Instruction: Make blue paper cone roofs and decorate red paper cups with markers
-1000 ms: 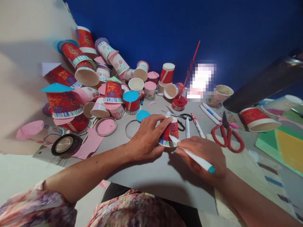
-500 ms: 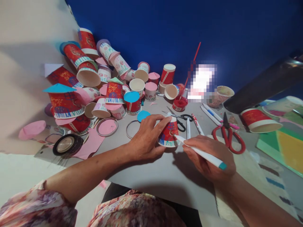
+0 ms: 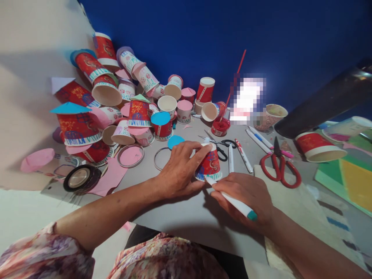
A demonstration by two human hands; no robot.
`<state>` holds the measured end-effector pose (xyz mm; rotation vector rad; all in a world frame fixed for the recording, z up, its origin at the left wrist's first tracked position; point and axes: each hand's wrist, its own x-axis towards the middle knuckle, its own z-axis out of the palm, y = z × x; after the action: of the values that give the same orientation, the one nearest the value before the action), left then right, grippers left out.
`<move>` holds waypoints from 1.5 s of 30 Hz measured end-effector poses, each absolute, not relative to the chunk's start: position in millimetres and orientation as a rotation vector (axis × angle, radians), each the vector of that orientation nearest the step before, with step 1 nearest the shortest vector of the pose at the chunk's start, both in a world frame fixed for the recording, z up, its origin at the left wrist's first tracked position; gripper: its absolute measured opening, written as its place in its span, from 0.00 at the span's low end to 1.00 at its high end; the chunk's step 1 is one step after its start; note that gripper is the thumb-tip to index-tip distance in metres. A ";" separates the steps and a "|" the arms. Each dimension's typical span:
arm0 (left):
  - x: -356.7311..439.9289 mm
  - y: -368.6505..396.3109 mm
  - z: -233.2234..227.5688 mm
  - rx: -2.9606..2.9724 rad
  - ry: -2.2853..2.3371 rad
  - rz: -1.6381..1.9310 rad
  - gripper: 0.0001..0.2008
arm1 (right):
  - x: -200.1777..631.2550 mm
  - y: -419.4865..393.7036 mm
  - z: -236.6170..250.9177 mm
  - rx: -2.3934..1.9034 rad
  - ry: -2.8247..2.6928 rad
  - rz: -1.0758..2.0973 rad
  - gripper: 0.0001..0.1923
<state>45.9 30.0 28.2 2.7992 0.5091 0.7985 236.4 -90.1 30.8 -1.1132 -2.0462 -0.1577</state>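
My left hand is closed round an upside-down red paper cup on the table, thumb and fingers at its top and left side. Blue and teal strokes run along the cup's white rim at the bottom. In my right hand is a white marker with a teal end, its tip at the cup's lower rim. Just behind the cup lie black-handled scissors and another white marker. A blue paper circle and a metal ring are left of the cup.
Decorated paper cups with paper tops are piled at the back left. A roll of black tape lies at left. To the right are red-handled scissors, a cloth, a dark cylinder and a tipped red cup.
My right hand has moved left and down, taking the marker tip from the cup's side to its lower rim. My left hand still holds the cup in about the same place.
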 end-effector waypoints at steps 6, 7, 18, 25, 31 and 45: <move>46.6 31.0 29.4 2.822 0.495 0.808 0.41 | 235.6 -89.3 35.5 -1.130 -2.049 -0.217 0.02; 46.7 31.0 30.0 2.823 0.495 0.809 0.40 | 235.8 -89.6 37.0 -1.153 -2.044 -0.242 0.02; 46.3 31.3 28.5 2.812 0.498 0.798 0.40 | 234.4 -93.9 39.6 -1.214 -2.094 -0.265 0.08; 46.3 30.6 28.9 2.796 0.505 0.787 0.42 | 235.3 -90.6 32.6 -1.126 -2.084 -0.222 0.02; 46.3 31.2 29.6 2.805 0.496 0.793 0.41 | 238.2 -90.4 38.3 -1.198 -2.080 -0.311 0.02; 44.5 30.5 28.9 2.769 0.500 0.773 0.40 | 244.5 -90.1 44.6 -1.255 -1.987 -0.306 0.09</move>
<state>44.5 30.5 28.9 2.7687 0.4995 0.7727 244.5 -90.1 44.6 -1.2545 -1.9865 -0.3059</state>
